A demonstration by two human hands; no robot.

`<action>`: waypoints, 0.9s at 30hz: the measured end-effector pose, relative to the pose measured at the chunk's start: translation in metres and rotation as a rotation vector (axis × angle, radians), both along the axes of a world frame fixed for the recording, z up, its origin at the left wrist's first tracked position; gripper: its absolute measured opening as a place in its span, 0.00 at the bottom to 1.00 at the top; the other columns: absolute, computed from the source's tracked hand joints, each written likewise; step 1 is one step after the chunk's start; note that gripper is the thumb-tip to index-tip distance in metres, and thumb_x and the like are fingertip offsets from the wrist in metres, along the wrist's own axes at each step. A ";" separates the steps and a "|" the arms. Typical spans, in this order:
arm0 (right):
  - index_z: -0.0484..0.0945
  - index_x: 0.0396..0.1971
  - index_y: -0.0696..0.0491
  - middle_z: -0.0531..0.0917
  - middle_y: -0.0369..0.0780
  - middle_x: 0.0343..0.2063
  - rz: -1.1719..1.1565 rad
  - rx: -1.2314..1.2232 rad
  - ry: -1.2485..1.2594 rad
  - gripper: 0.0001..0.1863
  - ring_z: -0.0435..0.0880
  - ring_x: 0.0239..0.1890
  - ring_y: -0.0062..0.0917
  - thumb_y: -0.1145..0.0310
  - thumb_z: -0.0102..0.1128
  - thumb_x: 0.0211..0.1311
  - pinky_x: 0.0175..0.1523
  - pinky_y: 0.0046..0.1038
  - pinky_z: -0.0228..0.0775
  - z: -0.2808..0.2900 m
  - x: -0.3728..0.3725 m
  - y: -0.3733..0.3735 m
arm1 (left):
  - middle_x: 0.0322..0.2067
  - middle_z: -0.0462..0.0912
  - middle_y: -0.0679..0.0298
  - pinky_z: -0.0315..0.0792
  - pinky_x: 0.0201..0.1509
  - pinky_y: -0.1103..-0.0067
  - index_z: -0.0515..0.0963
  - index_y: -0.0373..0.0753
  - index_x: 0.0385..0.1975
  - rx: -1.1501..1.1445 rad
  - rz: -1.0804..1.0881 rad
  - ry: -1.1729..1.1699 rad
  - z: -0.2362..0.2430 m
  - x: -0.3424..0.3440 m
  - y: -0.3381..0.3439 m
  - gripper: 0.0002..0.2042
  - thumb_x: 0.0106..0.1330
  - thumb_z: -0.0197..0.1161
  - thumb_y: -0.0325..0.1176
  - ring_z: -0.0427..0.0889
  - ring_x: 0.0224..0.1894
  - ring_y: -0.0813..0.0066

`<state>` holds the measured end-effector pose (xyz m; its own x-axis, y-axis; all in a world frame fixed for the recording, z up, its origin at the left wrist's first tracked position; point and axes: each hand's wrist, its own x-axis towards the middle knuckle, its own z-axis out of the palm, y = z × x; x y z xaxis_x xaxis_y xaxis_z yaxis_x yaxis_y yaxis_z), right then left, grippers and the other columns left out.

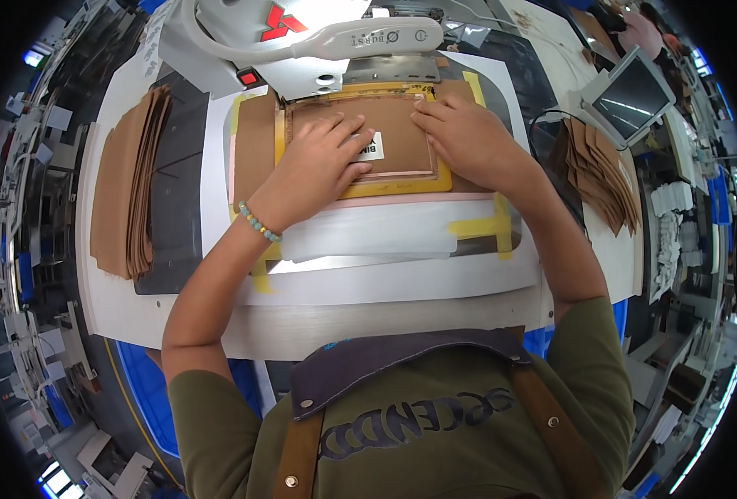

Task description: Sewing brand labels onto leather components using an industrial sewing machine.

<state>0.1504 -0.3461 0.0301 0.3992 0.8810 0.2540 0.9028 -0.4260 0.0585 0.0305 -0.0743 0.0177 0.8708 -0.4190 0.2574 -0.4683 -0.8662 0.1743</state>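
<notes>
"What are those hands gripping?"

"Nothing: the left hand (327,151) lies spread over the brown panel (397,119); the right hand (470,137) rests loosely curled fingertips near its upper right corner."

"How far along?"

"The panel's laid within the yellow frame (401,187), by the white machine (223,50); flattening seems unfinished. Stitching, I can't tell."

"Which way?"

"Long axis left to right; the label (372,147) reads upside down from the person's side."
</notes>
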 end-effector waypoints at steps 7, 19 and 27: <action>0.84 0.59 0.56 0.85 0.39 0.61 -0.021 -0.113 0.127 0.21 0.80 0.62 0.34 0.72 0.63 0.67 0.66 0.35 0.77 0.011 -0.004 0.024 | 0.70 0.77 0.53 0.69 0.76 0.60 0.78 0.38 0.67 -0.073 0.002 0.042 0.000 -0.002 0.001 0.23 0.77 0.65 0.41 0.72 0.73 0.47; 0.85 0.58 0.57 0.85 0.39 0.61 0.064 -0.110 0.042 0.20 0.81 0.60 0.33 0.68 0.65 0.68 0.64 0.31 0.78 -0.005 -0.007 0.053 | 0.71 0.76 0.51 0.68 0.77 0.60 0.77 0.34 0.67 -0.102 -0.010 0.049 -0.006 -0.001 0.009 0.23 0.77 0.65 0.38 0.71 0.74 0.47; 0.85 0.54 0.53 0.86 0.38 0.56 0.167 0.140 0.063 0.17 0.82 0.58 0.32 0.62 0.67 0.70 0.59 0.34 0.77 0.004 -0.014 0.037 | 0.71 0.75 0.52 0.67 0.78 0.62 0.77 0.33 0.68 -0.152 0.014 0.059 -0.009 -0.003 0.023 0.23 0.77 0.64 0.36 0.71 0.74 0.50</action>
